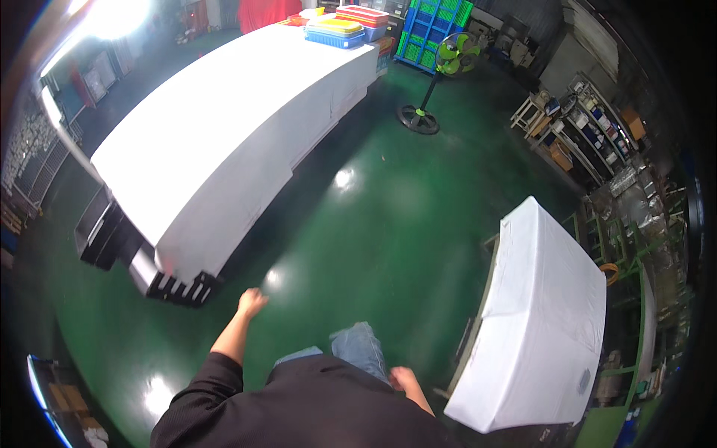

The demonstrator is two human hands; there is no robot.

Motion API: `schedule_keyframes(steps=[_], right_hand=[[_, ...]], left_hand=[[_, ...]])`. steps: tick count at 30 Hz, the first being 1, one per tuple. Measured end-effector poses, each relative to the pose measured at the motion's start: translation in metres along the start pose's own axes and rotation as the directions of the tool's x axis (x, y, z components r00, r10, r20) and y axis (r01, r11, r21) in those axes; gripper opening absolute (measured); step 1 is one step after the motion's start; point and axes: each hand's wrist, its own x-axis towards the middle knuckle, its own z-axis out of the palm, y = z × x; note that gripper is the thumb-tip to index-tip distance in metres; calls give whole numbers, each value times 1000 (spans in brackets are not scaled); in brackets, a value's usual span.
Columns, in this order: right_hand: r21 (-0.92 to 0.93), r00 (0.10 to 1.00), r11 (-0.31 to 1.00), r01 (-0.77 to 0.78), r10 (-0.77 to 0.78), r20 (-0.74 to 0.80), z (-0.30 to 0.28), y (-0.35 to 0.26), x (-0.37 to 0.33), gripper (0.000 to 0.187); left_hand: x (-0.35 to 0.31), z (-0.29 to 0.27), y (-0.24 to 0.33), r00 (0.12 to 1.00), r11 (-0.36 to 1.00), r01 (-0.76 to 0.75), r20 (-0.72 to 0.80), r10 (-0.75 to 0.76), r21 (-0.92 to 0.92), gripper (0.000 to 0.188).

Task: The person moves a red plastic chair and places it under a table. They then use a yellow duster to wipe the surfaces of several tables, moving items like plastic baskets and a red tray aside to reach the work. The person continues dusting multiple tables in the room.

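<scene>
My left hand (252,302) hangs in the air over the green floor, its fingers curled in with nothing seen in them. The near end of a long table under a white cover (216,112) is the closest thing to it. Beside my thigh is my right hand (403,378), partly blurred, its fingers hard to make out. A smaller table draped in white cloth (549,321) stands to the right of that hand, apart from it. Neither hand touches either table.
Colored plastic baskets (336,33) sit on the long table's far end. Beyond stand a green pedestal fan (422,116) and a stack of blue and green crates (433,33). Loaded shelves (590,127) line the right. A black slotted part (179,290) juts out at the long table's near end.
</scene>
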Motion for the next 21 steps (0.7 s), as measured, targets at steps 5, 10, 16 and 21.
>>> schedule_keyframes(steps=[5, 10, 16, 21], right_hand=[[-768, 869, 445, 461, -403, 288, -87, -23, 134, 20], [221, 955, 934, -282, 295, -28, -162, -279, 300, 20], [80, 890, 886, 456, -454, -52, -225, -757, 455, 16], [-119, 832, 831, 543, -551, -54, -221, -1017, 561, 19]], left_hand=[[368, -79, 89, 977, 660, -14, -152, -152, -751, 31], [462, -19, 59, 903, 779, 391, 38, -429, -490, 35], [367, 74, -27, 431, 967, 97, 866, -254, 235, 29], [517, 56, -86, 113, 989, 92, 985, -129, 119, 32]])
